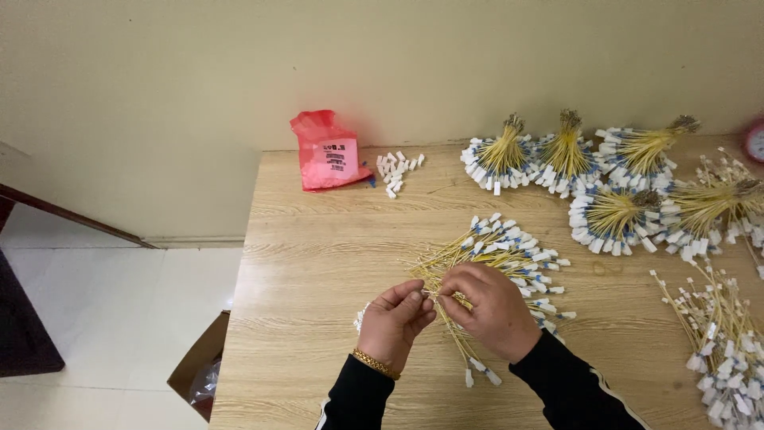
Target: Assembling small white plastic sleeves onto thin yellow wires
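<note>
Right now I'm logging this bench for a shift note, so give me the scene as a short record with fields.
left hand: pinches a thin yellow wire end
right hand: fingers meet the left hand's on the same wire
loose pile: yellow wires with white plugs, under the hands
tied bundles: several, far right of table
small white plugs: beside red bag
surface: wooden table

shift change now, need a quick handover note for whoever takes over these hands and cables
Left hand and right hand meet over the wooden table, pinching the end of one thin yellow cable between fingertips.
Loose pile of yellow cables lies under the hands.
Done: tied bundles at the far right.
Left: the loose pile, another loose heap, small white connectors by the red bag.
</note>
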